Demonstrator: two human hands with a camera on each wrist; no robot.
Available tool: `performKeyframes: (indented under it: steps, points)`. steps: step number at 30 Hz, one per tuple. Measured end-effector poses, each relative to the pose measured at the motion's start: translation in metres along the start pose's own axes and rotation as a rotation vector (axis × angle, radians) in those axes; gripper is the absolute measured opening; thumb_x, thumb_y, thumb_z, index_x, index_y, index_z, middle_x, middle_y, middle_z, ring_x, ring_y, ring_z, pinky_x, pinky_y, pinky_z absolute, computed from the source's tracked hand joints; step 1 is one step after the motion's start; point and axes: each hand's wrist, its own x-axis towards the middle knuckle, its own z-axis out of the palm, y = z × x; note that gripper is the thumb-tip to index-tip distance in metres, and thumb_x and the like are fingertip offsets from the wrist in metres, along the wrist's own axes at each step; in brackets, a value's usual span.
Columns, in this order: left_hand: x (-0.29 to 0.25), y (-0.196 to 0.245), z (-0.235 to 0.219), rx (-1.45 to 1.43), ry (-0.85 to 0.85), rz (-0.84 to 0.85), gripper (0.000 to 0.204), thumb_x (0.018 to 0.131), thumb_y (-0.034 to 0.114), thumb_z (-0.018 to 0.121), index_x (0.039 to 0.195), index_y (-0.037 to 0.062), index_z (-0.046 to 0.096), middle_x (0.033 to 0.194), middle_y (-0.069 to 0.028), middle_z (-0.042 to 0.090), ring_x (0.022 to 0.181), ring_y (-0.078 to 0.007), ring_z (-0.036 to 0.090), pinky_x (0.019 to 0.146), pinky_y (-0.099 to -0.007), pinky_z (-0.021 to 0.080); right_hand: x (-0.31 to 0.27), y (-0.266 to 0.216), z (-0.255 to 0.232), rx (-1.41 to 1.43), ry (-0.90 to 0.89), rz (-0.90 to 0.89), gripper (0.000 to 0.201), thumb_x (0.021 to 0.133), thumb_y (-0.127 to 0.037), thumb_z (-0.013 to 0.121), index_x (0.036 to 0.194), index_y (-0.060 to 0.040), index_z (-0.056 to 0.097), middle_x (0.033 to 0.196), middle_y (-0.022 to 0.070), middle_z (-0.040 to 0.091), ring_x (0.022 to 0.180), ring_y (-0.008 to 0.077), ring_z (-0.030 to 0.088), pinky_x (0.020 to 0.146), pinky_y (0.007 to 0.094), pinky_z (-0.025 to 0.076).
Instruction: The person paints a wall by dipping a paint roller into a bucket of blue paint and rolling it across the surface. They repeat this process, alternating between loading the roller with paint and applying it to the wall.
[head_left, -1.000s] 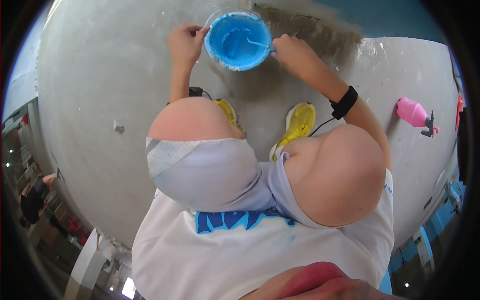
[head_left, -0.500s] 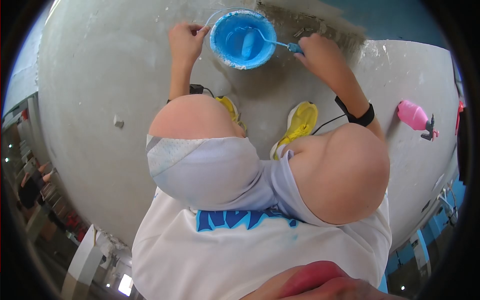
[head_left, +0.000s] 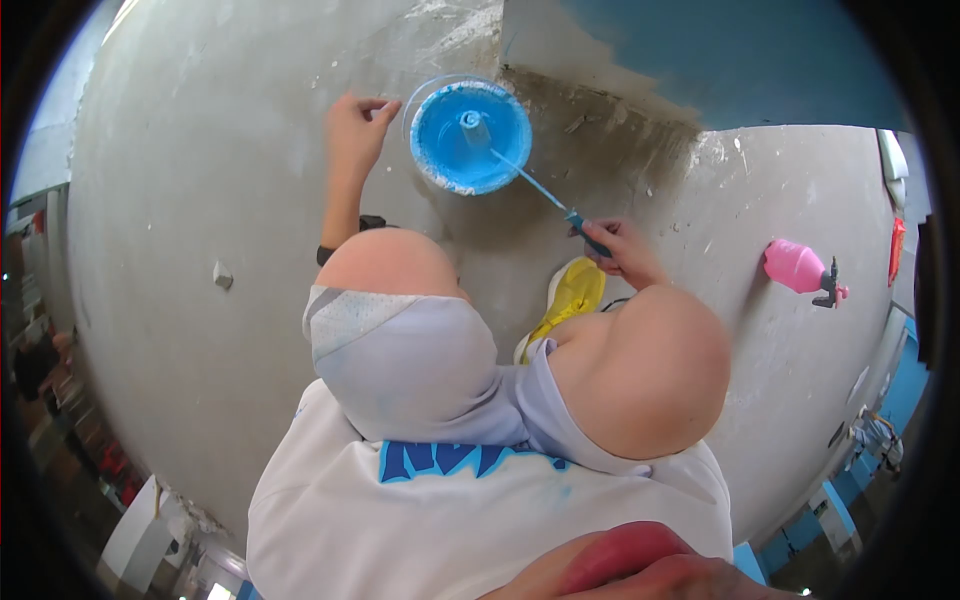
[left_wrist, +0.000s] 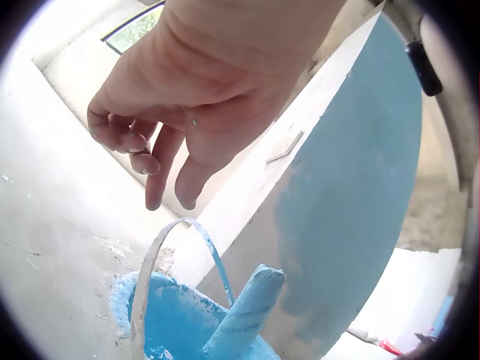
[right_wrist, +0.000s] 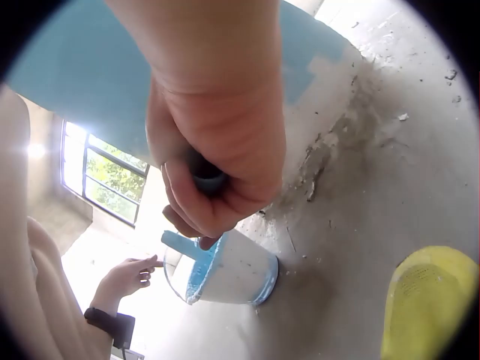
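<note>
My right hand [head_left: 625,250] grips the dark blue handle of a paint roller [head_left: 545,192]. In the left wrist view, the roller's blue-coated sleeve [left_wrist: 247,311] leans up out of a paint bucket [head_left: 515,160], its end above the rim. Blue paint coats the inside of the bucket. My left hand [head_left: 358,135] hovers at the bucket's left with thumb and fingers loosely bent and nothing between them. The bucket's thin raised handle [left_wrist: 187,220] stands just below those fingertips. From the right wrist, my right hand [right_wrist: 217,161] hides most of the roller's handle.
A wall partly painted blue [head_left: 740,70] rises behind the bucket at right. On the grey floor [head_left: 200,380] lie a pink spray bottle [head_left: 795,266] to the right and a small pale lump [head_left: 222,274] to the left. A yellow shoe [head_left: 575,295] is between bucket and body.
My right hand has drawn back toward my body with the roller's handle, and the sleeve has tipped up inside the bucket. My left hand has come away from the bucket's handle.
</note>
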Motion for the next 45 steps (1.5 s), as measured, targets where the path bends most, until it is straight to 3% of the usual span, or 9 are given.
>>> performKeyframes:
  steps: [7, 9, 15, 21, 27, 33, 38, 40, 45]
  points:
    - [-0.029, 0.048, -0.09, 0.042, 0.211, 0.032, 0.031, 0.091, 0.03, 0.068, 0.097, 0.0007, 0.074, 0.077, -0.0081, 0.059, 0.067, -0.0191, 0.05, 0.064, -0.0323, 0.042, -0.025, -0.017, 0.012, 0.001, 0.223, -0.244, 0.027, 0.098, -0.025, 0.064, 0.104, -0.0001, 0.071, 0.068, -0.0017, 0.056, 0.052, 0.0035, 0.041, 0.047, 0.022, 0.029]
    - [-0.044, 0.077, -0.117, 0.051, 0.218, 0.049, 0.029, 0.092, 0.028, 0.066, 0.098, -0.0001, 0.073, 0.079, -0.0073, 0.059, 0.068, -0.0183, 0.049, 0.065, -0.0316, 0.041, -0.032, -0.036, 0.012, -0.275, 0.475, -0.486, 0.023, 0.094, -0.021, 0.068, 0.103, 0.0001, 0.07, 0.07, 0.0014, 0.062, 0.056, 0.0064, 0.05, 0.051, 0.0236, 0.038]
    - [-0.086, 0.134, -0.159, -0.269, -0.04, 0.211, 0.038, 0.1, 0.03, 0.052, 0.106, -0.0029, 0.069, 0.095, -0.0105, 0.061, 0.088, -0.0214, 0.057, 0.08, -0.0312, 0.044, -0.04, -0.103, 0.014, -0.68, 0.822, -0.905, 0.024, 0.088, -0.017, 0.073, 0.103, 0.0019, 0.069, 0.077, 0.0127, 0.069, 0.066, 0.0178, 0.064, 0.064, 0.0294, 0.05]
    - [-0.098, 0.153, -0.151, -0.411, -0.273, 0.363, 0.051, 0.098, 0.041, 0.041, 0.114, -0.002, 0.064, 0.116, -0.0161, 0.058, 0.106, -0.0275, 0.056, 0.094, -0.0368, 0.042, -0.03, -0.14, 0.023, -0.682, 0.887, -1.049, 0.024, 0.091, -0.021, 0.07, 0.103, -0.0001, 0.065, 0.079, 0.0132, 0.069, 0.066, 0.0274, 0.065, 0.064, 0.035, 0.051]
    - [-0.095, 0.151, -0.152, -0.404, -0.344, 0.422, 0.054, 0.091, 0.044, 0.05, 0.118, -0.0009, 0.063, 0.122, -0.0177, 0.056, 0.113, -0.0296, 0.055, 0.097, -0.0373, 0.042, 0.011, -0.114, 0.023, -1.007, 0.972, -0.613, 0.028, 0.1, -0.029, 0.054, 0.107, -0.0018, 0.056, 0.083, 0.0226, 0.067, 0.077, 0.0441, 0.064, 0.063, 0.0524, 0.047]
    - [-0.098, 0.156, -0.146, -0.539, -0.386, 0.285, 0.053, 0.088, 0.042, 0.054, 0.118, -0.0015, 0.064, 0.131, -0.0181, 0.05, 0.118, -0.0273, 0.055, 0.089, -0.0334, 0.051, 0.027, -0.067, 0.003, -0.898, 1.08, -0.717, 0.026, 0.101, -0.027, 0.051, 0.099, -0.0012, 0.054, 0.077, 0.0254, 0.064, 0.075, 0.047, 0.062, 0.062, 0.0547, 0.046]
    - [-0.09, 0.158, -0.141, -0.546, -0.415, 0.319, 0.052, 0.088, 0.038, 0.053, 0.118, -0.0022, 0.063, 0.132, -0.0191, 0.049, 0.119, -0.0272, 0.055, 0.088, -0.0324, 0.052, 0.008, -0.099, 0.011, -0.977, 1.029, -0.633, 0.027, 0.101, -0.029, 0.052, 0.099, -0.0022, 0.054, 0.078, 0.0245, 0.065, 0.076, 0.047, 0.062, 0.065, 0.054, 0.047]
    - [-0.087, 0.155, -0.139, -0.658, -0.503, 0.322, 0.04, 0.087, 0.012, 0.052, 0.124, -0.0021, 0.06, 0.136, -0.0184, 0.044, 0.117, -0.0267, 0.057, 0.092, -0.0356, 0.054, 0.006, -0.114, 0.018, -0.971, 0.996, -0.592, 0.027, 0.101, -0.03, 0.052, 0.098, -0.0028, 0.054, 0.08, 0.024, 0.065, 0.076, 0.047, 0.062, 0.068, 0.0541, 0.048]
    - [-0.085, 0.152, -0.136, -0.64, -0.498, 0.351, 0.041, 0.088, 0.016, 0.052, 0.124, -0.0026, 0.059, 0.136, -0.018, 0.043, 0.115, -0.026, 0.058, 0.092, -0.0362, 0.054, 0.017, -0.126, 0.031, -1.129, 1.033, -0.692, 0.031, 0.101, -0.033, 0.052, 0.104, -0.0022, 0.052, 0.076, 0.0209, 0.067, 0.068, 0.043, 0.064, 0.061, 0.0534, 0.051]
